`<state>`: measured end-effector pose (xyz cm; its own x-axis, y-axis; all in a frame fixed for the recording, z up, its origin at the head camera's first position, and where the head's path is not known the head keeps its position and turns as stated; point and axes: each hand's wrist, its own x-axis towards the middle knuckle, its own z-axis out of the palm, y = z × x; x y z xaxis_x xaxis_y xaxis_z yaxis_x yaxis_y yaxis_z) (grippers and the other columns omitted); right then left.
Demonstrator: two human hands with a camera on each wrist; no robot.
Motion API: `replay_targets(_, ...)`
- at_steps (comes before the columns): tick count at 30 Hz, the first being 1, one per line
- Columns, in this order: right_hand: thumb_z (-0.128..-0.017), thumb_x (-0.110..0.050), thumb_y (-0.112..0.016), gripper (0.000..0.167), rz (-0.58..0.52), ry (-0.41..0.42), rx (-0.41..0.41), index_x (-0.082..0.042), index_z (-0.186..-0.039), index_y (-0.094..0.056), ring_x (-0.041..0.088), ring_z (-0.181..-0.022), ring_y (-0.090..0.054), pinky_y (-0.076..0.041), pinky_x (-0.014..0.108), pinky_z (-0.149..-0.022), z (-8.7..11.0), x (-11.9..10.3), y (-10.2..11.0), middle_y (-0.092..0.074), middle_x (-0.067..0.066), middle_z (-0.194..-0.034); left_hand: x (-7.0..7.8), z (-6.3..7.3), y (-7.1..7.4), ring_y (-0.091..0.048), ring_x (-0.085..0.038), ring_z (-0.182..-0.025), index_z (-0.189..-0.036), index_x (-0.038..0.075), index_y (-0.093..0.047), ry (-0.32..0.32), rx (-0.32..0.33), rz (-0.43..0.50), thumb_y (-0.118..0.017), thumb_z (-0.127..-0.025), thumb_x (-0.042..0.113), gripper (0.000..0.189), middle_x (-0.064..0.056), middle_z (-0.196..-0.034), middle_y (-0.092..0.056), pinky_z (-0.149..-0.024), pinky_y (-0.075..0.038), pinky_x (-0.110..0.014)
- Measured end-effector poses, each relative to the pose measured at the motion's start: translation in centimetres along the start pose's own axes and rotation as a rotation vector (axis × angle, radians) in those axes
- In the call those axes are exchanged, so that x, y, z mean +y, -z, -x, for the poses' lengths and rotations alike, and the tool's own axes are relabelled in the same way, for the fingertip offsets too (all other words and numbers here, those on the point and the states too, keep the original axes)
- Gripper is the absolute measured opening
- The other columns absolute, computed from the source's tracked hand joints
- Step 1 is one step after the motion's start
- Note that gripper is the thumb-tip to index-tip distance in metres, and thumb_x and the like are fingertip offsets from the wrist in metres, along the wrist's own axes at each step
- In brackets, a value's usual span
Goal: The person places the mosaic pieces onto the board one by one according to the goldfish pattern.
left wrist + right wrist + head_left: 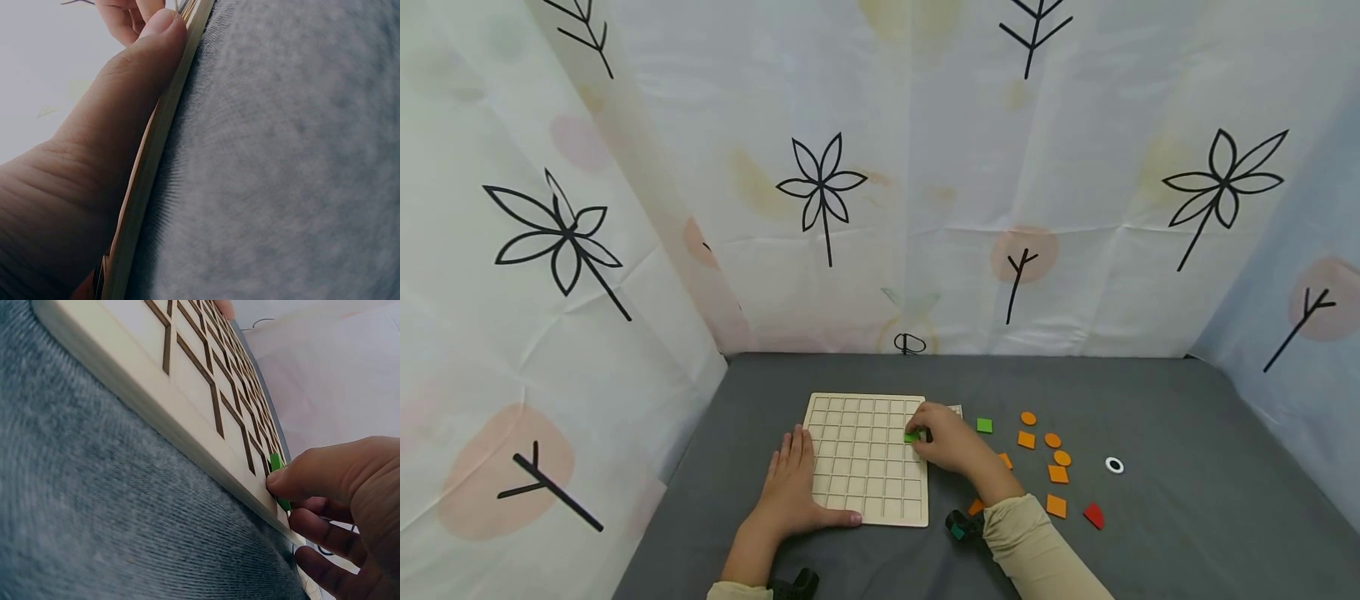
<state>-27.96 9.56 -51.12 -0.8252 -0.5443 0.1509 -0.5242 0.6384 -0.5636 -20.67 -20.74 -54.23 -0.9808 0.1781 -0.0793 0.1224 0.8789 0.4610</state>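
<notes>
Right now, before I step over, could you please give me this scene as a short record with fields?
Board: pale gridded board, flat on the grey surface
Left hand: left hand along the board's left edge, thumb at its near edge
Right hand: right hand pinching a green piece at the board's right side
Loose, right of board: green square, three orange circles, three orange squares, red piece, white-and-black round piece
Partly hidden: two orange pieces by the right arm
</notes>
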Motion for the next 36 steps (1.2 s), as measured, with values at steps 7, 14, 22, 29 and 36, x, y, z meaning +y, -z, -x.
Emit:
replay_targets(7, -0.098, -0.002, -0.072, 0.017, -0.019, -0.012, -0.008, -0.004, -0.112, -0.081, 0.019, -0.086, -0.060, -0.049, 0.029, -0.071, 0.2, 0.0, 0.3, -0.067, 0.006, -0.105, 0.1, 0.0, -0.2, 0.001, -0.047, -0.165, -0.169, -0.003, -0.004, -0.008, 0.015, 0.012, -0.082, -0.057, 0.091, 0.166, -0.026, -0.177, 0.004, -0.130, -0.011, -0.070)
replay_targets(14, -0.100, -0.002, -0.071, 0.015, 0.031, 0.000, 0.005, -0.005, -0.109, -0.083, 0.017, -0.087, -0.063, -0.053, 0.029, -0.072, 0.1, -0.2, 0.5, -0.067, 0.005, -0.104, -0.1, 0.0, -0.5, -0.002, -0.049, -0.164, -0.169, -0.005, -0.006, -0.044, 0.069, 0.062, -0.084, -0.055, 0.090, 0.167, -0.028, -0.177, 0.000, -0.128, -0.010, -0.072)
replay_targets(22, -0.101, -0.005, -0.071, 0.014, 0.068, 0.046, 0.026, -0.008, -0.110, -0.081, 0.014, -0.087, -0.060, -0.054, 0.031, -0.075, 0.4, 0.2, 0.2, -0.066, 0.004, -0.105, 0.3, 0.2, 0.0, -0.001, -0.049, -0.165, -0.168, -0.006, -0.006, -0.014, 0.029, 0.033, -0.085, -0.057, 0.088, 0.165, -0.028, -0.177, 0.002, -0.129, -0.011, -0.070)
replay_targets(29, -0.099, -0.004, -0.073, 0.013, -0.009, 0.061, 0.128, -0.003, -0.110, -0.079, 0.021, -0.092, -0.067, -0.059, 0.032, -0.078, 1.8, 1.3, 2.2, -0.067, 0.009, -0.113, -0.1, -0.1, -0.5, 0.002, -0.046, -0.165, -0.169, -0.003, -0.003, -0.005, 0.028, 0.028, -0.082, -0.055, 0.092, 0.168, -0.024, -0.178, 0.005, -0.130, -0.009, -0.069)
replay_targets(36, -0.098, -0.007, -0.076, 0.015, -0.038, -0.091, 0.229, -0.006, -0.113, -0.079, 0.033, -0.108, -0.067, -0.058, 0.054, -0.092, 4.3, 3.8, 4.8, -0.070, 0.009, -0.117, 0.0, 0.0, -0.3, 0.001, -0.047, -0.165, -0.169, -0.004, -0.005, -0.011, 0.034, 0.026, -0.083, -0.054, 0.091, 0.168, -0.026, -0.178, 0.003, -0.129, -0.009, -0.070)
